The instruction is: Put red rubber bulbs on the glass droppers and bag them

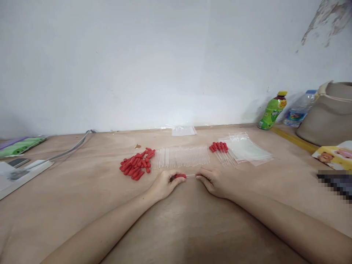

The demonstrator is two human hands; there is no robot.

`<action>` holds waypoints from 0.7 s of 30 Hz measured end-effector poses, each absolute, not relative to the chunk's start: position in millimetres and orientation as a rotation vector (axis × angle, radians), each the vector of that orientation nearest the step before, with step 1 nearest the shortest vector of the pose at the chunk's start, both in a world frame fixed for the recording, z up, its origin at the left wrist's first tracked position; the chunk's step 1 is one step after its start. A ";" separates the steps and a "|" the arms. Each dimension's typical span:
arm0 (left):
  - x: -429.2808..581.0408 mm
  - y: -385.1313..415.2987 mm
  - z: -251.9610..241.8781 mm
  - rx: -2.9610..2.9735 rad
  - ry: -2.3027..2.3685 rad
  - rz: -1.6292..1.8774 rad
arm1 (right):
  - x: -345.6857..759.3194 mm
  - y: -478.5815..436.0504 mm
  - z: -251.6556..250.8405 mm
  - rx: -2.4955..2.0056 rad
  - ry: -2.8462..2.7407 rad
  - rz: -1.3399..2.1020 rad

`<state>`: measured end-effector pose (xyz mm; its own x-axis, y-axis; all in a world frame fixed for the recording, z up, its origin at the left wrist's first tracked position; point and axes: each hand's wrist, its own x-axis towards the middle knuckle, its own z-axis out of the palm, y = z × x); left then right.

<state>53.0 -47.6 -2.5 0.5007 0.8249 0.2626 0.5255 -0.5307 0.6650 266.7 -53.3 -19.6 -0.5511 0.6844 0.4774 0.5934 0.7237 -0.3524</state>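
My left hand [165,183] is closed, pinching a red rubber bulb [180,176]. My right hand [213,180] is closed on the other end of a thin clear glass tube [191,176] that joins the bulb between both hands, just above the wooden table [82,205]. Beyond my left hand lies a heap of loose red bulbs [136,164]. A row of clear tubes [180,157] lies behind my hands. Finished droppers with red bulbs [221,151] lie to the right of the row, beside clear zip bags [249,150].
A small clear bag [183,130] lies by the wall. A green bottle [272,110], a water bottle [299,109] and a beige bag [328,115] stand at the back right, a printed box [334,156] nearer. Cables [68,148] and green items [19,145] are at the left.
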 end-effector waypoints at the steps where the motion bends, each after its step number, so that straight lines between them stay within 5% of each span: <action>1: 53.0 -48.0 -3.3 2.232 1.105 0.774 | 266.4 -52.8 -20.6 -0.953 -2.325 0.202; 21: 51.3 -49.4 -11.2 2.298 1.069 0.766 | 257.1 -50.2 -25.0 -0.987 -2.383 0.197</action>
<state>51.3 -49.4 -11.2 0.5358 0.7962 0.2810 0.5217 -0.5739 0.6312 257.1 -50.2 -25.0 -0.5805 0.6905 0.4315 0.6102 0.7198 -0.3310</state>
